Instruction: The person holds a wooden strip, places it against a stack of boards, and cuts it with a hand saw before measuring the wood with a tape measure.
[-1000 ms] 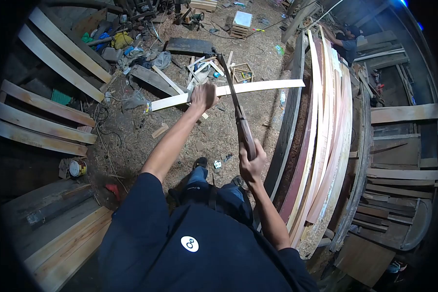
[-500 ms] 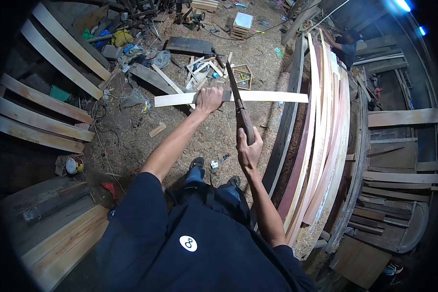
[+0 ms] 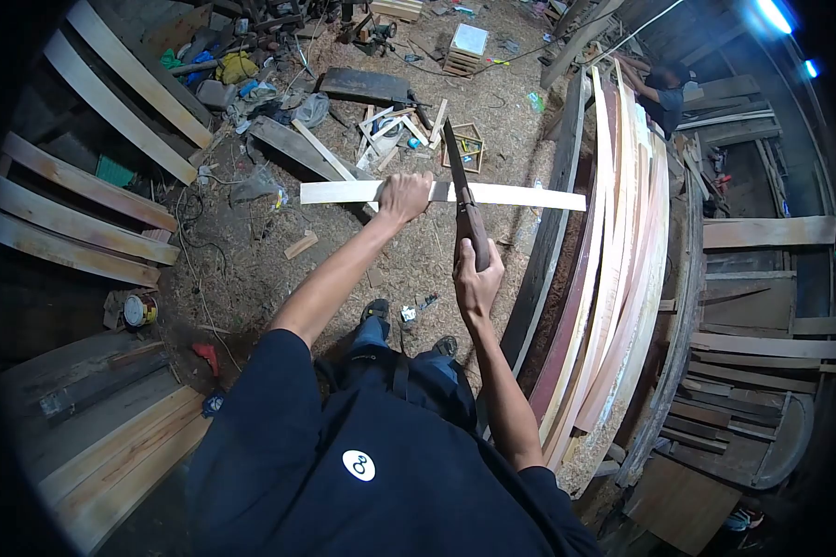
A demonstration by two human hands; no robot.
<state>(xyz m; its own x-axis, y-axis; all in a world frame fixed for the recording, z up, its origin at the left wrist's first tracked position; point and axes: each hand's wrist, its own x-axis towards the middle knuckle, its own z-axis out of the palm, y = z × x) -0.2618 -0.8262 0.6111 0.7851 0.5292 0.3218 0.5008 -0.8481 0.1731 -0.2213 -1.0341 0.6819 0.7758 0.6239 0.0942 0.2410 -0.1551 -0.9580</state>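
My left hand (image 3: 404, 197) grips a long pale wooden strip (image 3: 520, 196) near its middle and holds it level in the air, its right end resting against a dark plank edge (image 3: 550, 232). My right hand (image 3: 478, 278) is closed around the brown wooden handle of a long knife (image 3: 464, 200). Its dark blade crosses the strip just right of my left hand, tip pointing away from me. My feet stand on the sawdust floor below.
Curved planks of a boat hull (image 3: 622, 251) stack up at my right. Another person (image 3: 664, 88) works at the hull's far end. Offcuts, tools and a small wooden frame (image 3: 464, 144) litter the sawdust floor ahead. Loose boards (image 3: 74, 223) lie at left.
The strip has swung from tilted to level and come slightly lower. My right hand has brought the knife forward, so the blade now crosses the strip beside my left hand.
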